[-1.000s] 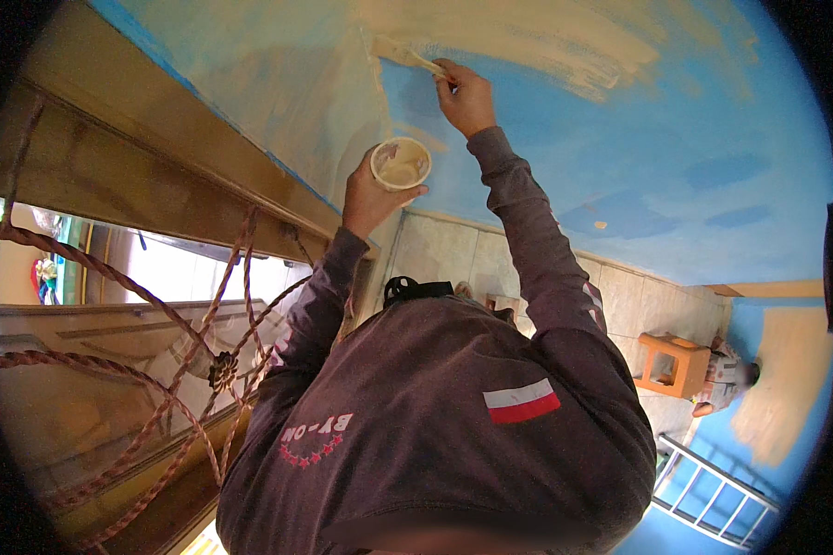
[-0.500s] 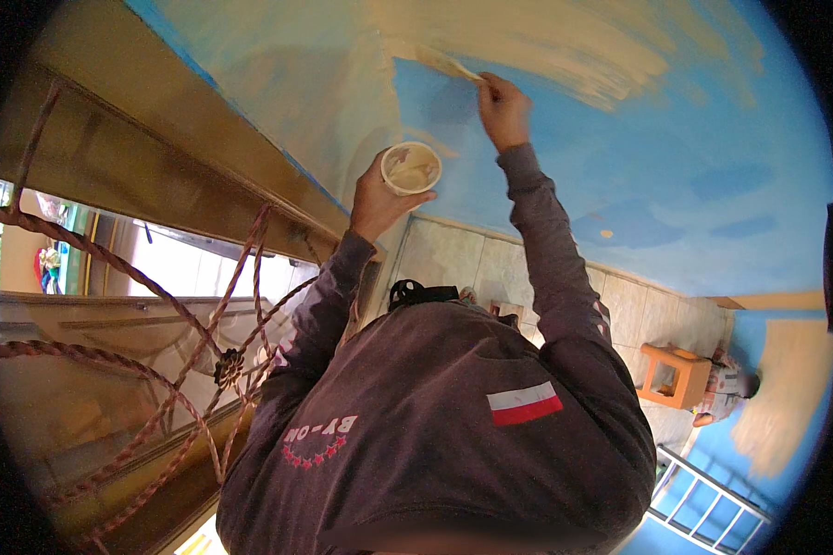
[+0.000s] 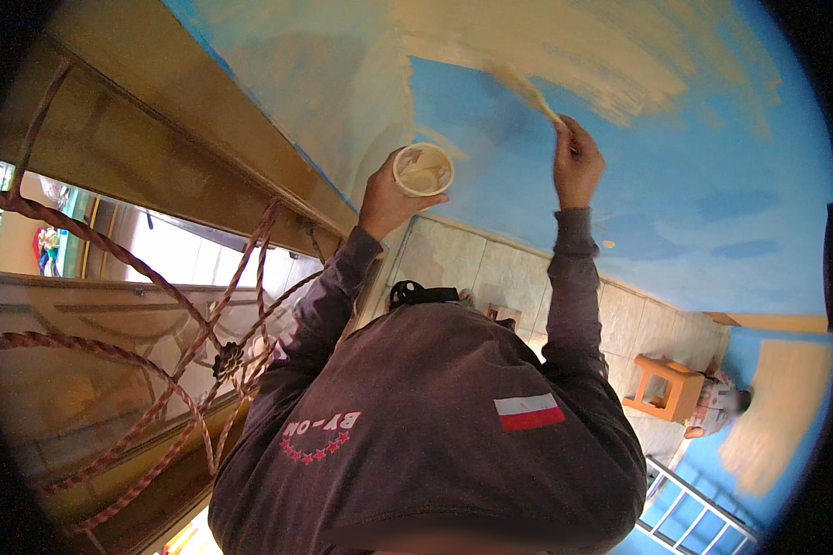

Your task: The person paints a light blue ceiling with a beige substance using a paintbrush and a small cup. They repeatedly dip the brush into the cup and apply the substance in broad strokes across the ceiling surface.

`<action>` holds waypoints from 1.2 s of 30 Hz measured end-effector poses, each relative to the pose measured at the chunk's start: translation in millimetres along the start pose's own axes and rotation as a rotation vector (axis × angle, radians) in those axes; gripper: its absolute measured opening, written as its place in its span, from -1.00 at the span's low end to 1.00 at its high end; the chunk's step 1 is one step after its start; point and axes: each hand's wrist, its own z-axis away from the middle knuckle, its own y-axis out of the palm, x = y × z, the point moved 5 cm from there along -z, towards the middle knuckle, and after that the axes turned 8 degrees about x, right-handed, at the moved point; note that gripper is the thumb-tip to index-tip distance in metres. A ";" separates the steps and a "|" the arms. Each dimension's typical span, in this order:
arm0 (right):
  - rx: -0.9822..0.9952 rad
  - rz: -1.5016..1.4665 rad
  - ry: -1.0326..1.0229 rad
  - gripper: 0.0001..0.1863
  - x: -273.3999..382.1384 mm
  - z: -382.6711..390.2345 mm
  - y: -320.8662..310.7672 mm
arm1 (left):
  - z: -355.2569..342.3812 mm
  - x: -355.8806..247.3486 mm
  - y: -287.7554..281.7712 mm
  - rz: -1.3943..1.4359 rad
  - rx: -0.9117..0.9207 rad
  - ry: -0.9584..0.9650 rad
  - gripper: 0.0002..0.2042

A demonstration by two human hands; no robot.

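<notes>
A person in a dark grey sweatshirt (image 3: 435,435) reaches overhead to brush cream-beige paint across a blue wall surface (image 3: 694,194), seen from above the shoulders. The right hand (image 3: 577,166) is closed around the handle of a paintbrush (image 3: 530,92), whose bristles press against the boundary where the fresh beige coat (image 3: 574,46) meets the uncovered blue. The left hand (image 3: 386,199) grips a small round paint cup (image 3: 423,169) from below, held upright just beside the working arm, well apart from the brush tip. The step in hand appears to be the covering stroke itself, with much blue left to coat. The next move likely calls for a steady pass along the wet edge, then a reload from the cup. A twisted metal railing (image 3: 157,351) and a tiled wall (image 3: 528,277) frame the scene; another person sits by an orange stool (image 3: 662,390) at the far right.
</notes>
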 end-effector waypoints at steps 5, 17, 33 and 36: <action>0.133 -0.081 -0.087 -0.78 35.9 -18.9 91.0 | 4.0 1.2 -0.4 0.006 0.019 0.007 -0.20; 0.095 -0.004 -0.178 -0.80 49.2 -40.9 149.3 | 11.0 6.7 -7.9 0.013 0.006 -0.055 -0.21; -0.068 0.147 -0.016 -0.80 -23.9 -30.7 5.7 | -7.8 3.3 16.8 0.044 0.077 -0.004 -0.19; -0.069 0.247 -0.004 -0.79 -45.3 -25.1 -43.5 | -12.4 -6.1 23.1 0.015 0.099 0.007 -0.19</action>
